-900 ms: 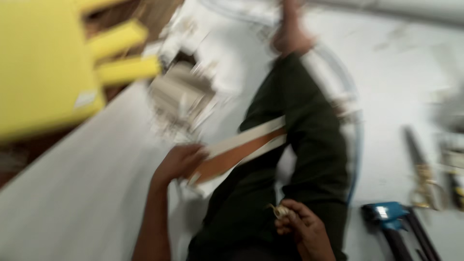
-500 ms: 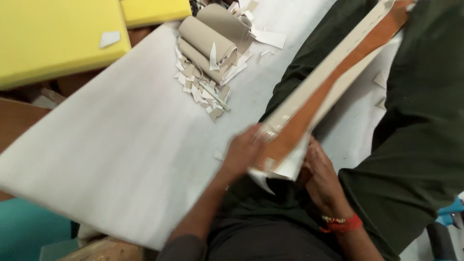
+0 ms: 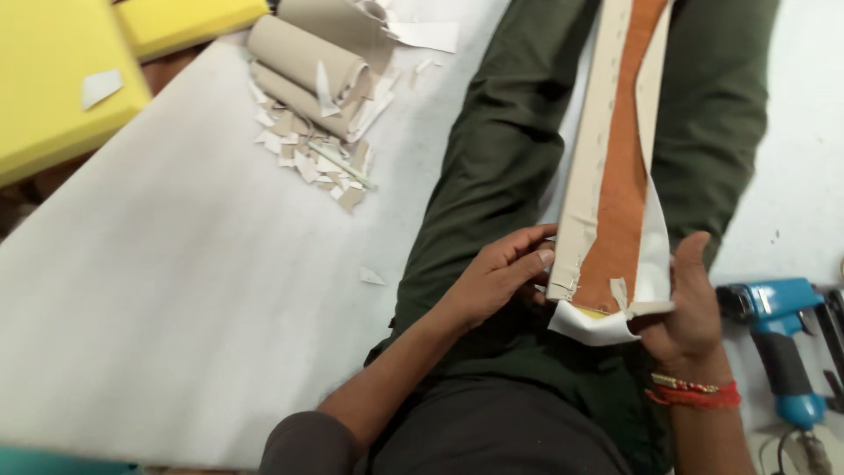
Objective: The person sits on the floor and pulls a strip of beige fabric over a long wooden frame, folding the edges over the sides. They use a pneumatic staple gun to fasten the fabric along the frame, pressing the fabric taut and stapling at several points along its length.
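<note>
A long narrow strip [image 3: 615,167], brown in the middle with pale cream fabric wrapped along both edges, lies over my dark green trouser legs [image 3: 492,167] and runs up out of the top of the view. My left hand [image 3: 501,277] holds its near end from the left, fingers curled on the cream edge. My right hand [image 3: 690,308] grips the same end from the right, thumb up along the white fabric flap. A red and gold band sits on my right wrist.
A blue power tool [image 3: 782,339] lies on the floor to the right of my right hand. Rolled grey-brown sheets [image 3: 308,66] and several torn scraps [image 3: 316,163] lie on the large white sheet [image 3: 176,290] at upper left. Yellow foam blocks [image 3: 53,79] sit beyond it.
The view has swung and steadied. The strip now runs nearly straight up my lap instead of slanting, and both hands have closed on its near end.
</note>
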Demonstrator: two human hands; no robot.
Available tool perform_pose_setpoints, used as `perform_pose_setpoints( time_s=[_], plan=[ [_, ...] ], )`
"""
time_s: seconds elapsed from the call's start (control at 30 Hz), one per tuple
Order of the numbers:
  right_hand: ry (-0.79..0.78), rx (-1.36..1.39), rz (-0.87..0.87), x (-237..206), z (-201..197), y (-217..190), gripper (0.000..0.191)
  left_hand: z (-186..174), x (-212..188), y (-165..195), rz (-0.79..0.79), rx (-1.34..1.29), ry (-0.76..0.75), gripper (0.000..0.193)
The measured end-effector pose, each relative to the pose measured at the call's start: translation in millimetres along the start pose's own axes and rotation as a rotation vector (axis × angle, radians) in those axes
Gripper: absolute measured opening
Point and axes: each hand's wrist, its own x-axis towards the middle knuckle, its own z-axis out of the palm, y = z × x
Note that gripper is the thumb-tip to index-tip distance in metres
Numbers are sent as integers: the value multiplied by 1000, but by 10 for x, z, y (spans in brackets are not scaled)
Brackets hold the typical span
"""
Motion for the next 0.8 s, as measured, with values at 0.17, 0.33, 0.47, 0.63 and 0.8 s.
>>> perform_pose_setpoints(
  time_s=[0.17, 0.33, 0.47, 0.63, 0.8],
  plan=[
    [28, 115, 30, -247, -101, 93, 100, 61, 42, -174, -22, -50, -1, 60],
    [144, -5, -5, -44, -143, 508, 79, -259, 144, -425, -7, -42, 29, 62],
    [277, -167, -9, 221, -48, 824, 62, -562, 131, -474, -44, 8, 51, 62],
    [334, -128, 30, 305, 3, 626, 51, -504, 409, -408, -24, -22, 61, 61],
    [327, -75, 66, 442, -9, 456, 49, -484, 989, -308, 7, 20, 98, 60]
  ],
)
